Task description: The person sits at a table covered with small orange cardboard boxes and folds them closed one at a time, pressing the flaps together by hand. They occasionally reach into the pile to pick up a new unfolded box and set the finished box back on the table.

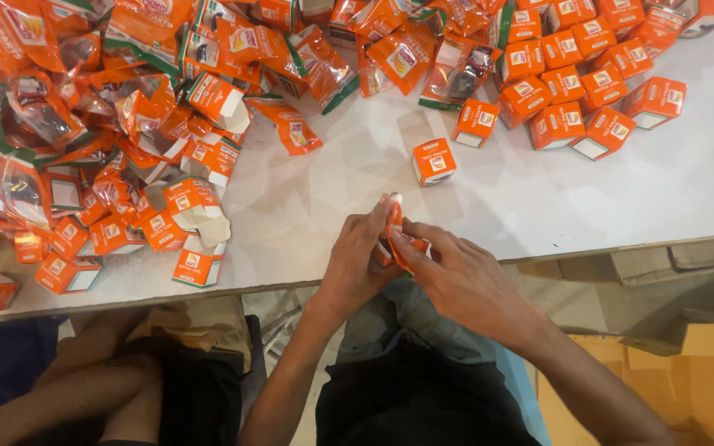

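Pile at left: we see crumpled glossy orange pouches (pixel 51 116) and open cartons.
Left hand (pixel 355 263): our fingers press the small orange carton (pixel 397 239) from its left side.
Carton: held over the white table (pixel 539 206) edge; we judge it light, thin card, easily crushed, best pinched at the corners.
Right hand (pixel 463 281): pinches its right flap.
Boxes at right (pixel 572 83): closed cubes, crisp-edged.

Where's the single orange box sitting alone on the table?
In the head view, the lone orange box stands on the white table, just beyond the hands and left of the stacked boxes.
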The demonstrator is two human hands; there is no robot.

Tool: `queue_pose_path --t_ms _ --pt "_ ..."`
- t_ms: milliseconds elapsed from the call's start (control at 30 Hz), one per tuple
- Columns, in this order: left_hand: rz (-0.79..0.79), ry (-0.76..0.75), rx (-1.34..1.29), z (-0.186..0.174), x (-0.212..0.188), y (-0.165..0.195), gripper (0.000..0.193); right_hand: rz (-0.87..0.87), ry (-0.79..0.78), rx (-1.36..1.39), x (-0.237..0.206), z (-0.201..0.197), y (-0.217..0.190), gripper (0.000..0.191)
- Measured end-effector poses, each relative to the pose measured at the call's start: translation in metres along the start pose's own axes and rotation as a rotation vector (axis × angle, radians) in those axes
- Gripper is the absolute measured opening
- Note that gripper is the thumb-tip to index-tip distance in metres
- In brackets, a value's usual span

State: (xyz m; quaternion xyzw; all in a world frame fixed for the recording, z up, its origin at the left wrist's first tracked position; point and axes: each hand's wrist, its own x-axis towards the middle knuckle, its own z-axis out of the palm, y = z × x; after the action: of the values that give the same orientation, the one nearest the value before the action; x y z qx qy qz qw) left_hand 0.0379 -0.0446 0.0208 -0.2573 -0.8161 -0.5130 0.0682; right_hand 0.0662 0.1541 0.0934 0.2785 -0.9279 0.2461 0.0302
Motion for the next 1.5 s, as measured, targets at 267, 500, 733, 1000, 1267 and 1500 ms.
queue_pose_path --t_ms 267,500,733,1000,1267,1500 --pt "0.129 0.055 0.026 -0.001 -0.006 -0.008 0.105 0.110 -0.136 -0.158 0.036 0.007 -0.004 0.028" --pt "0.115 0.134 0.077 0.003 -0.004 -0.011 0.101 0.237 0.002 0.000 0.040 0.028 0.005 0.015" --pt "0.100 0.110 0.132 0.001 -0.006 -0.007 0.096 -0.006 0.123 -0.161 0.019 0.019 0.007 0.037" --pt "-0.308 0.379 -0.485 0.028 -0.021 -0.001 0.080 0.190 -0.159 -0.184 0.025 0.036 0.005 0.064" --pt "-0.081 0.273 0.024 0.014 -0.029 -0.001 0.058 0.058 0.242 0.302 -0.005 0.053 0.026 0.061" --pt "-0.072 0.041 0.349 -0.010 -0.022 0.009 0.052 -0.033 0.183 0.079 0.001 0.052 0.025 0.061"
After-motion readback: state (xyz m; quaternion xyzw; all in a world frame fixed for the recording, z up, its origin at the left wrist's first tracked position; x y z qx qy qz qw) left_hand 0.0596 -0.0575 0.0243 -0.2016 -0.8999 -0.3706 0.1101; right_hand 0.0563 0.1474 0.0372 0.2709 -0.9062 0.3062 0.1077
